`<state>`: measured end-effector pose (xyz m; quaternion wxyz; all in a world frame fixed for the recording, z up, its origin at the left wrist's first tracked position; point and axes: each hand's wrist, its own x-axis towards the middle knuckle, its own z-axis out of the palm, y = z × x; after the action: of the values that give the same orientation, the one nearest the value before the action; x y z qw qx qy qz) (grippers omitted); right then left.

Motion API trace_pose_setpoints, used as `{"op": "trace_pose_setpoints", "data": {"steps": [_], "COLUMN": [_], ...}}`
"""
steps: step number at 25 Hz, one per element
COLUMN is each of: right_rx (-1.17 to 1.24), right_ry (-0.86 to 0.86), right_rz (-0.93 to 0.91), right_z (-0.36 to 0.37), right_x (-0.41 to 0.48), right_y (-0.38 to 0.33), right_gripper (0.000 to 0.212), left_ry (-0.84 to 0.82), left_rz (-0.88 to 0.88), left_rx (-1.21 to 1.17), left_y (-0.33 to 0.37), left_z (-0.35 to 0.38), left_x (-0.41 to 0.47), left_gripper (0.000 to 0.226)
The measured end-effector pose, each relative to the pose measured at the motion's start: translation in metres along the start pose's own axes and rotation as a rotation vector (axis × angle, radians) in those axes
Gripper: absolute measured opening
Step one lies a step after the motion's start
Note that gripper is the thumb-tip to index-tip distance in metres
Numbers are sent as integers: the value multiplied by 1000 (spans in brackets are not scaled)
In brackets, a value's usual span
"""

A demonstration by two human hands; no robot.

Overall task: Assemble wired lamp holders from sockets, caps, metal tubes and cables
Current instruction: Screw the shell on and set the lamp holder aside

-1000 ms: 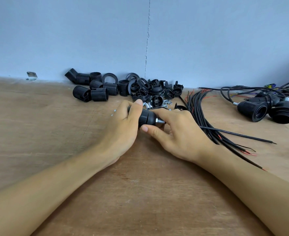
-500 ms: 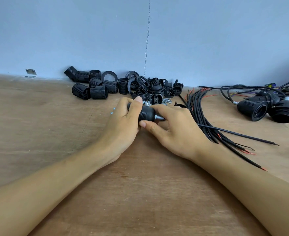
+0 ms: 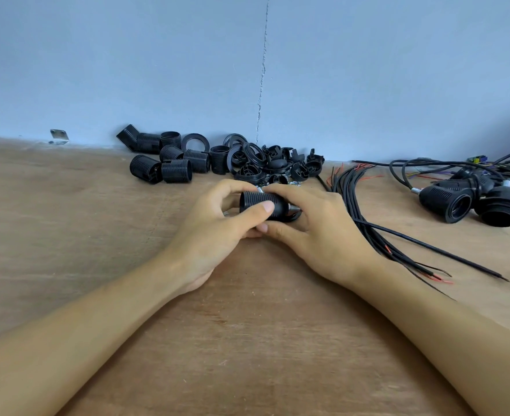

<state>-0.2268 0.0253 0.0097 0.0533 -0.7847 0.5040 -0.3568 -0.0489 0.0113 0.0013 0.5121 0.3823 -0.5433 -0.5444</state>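
Both hands meet at the middle of the wooden table (image 3: 67, 241) around one black threaded lamp socket (image 3: 255, 202) lying on its side. My left hand (image 3: 214, 232) grips its ribbed body, thumb across the front and fingers over the top. My right hand (image 3: 316, 232) holds its capped right end, where a short metal tube (image 3: 295, 209) pokes out between the fingers. Loose black sockets (image 3: 172, 169) and caps and rings (image 3: 265, 163) lie heaped along the wall behind. A bundle of black cables (image 3: 364, 217) with red-tipped ends fans out beside my right hand.
Finished wired holders (image 3: 469, 202) lie at the far right among tangled cables. Small metal tubes and nuts (image 3: 292, 183) sit just behind my hands. A small metal bracket (image 3: 59, 136) stands against the blue wall at the back left.
My hands have lifted the socket slightly and turned it; the left thumb now lies across its front, and less of the metal tube shows.
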Motion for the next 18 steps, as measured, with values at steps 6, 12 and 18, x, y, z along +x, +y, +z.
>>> {"op": "trace_pose_setpoints", "data": {"steps": [6, 12, 18], "right_rx": [270, 307, 313], "right_ry": [304, 313, 269], "right_rz": [235, 290, 270], "right_z": [-9, -8, -6], "right_x": [5, 6, 3], "right_y": [13, 15, 14], "right_gripper": [20, 21, 23], "left_ry": [98, -19, -44], "left_rz": [150, 312, 152], "left_rx": [475, 985, 1325], "left_y": [-4, -6, 8], "left_z": [-3, 13, 41], "left_x": [1, 6, 26], "left_gripper": [24, 36, 52]}}
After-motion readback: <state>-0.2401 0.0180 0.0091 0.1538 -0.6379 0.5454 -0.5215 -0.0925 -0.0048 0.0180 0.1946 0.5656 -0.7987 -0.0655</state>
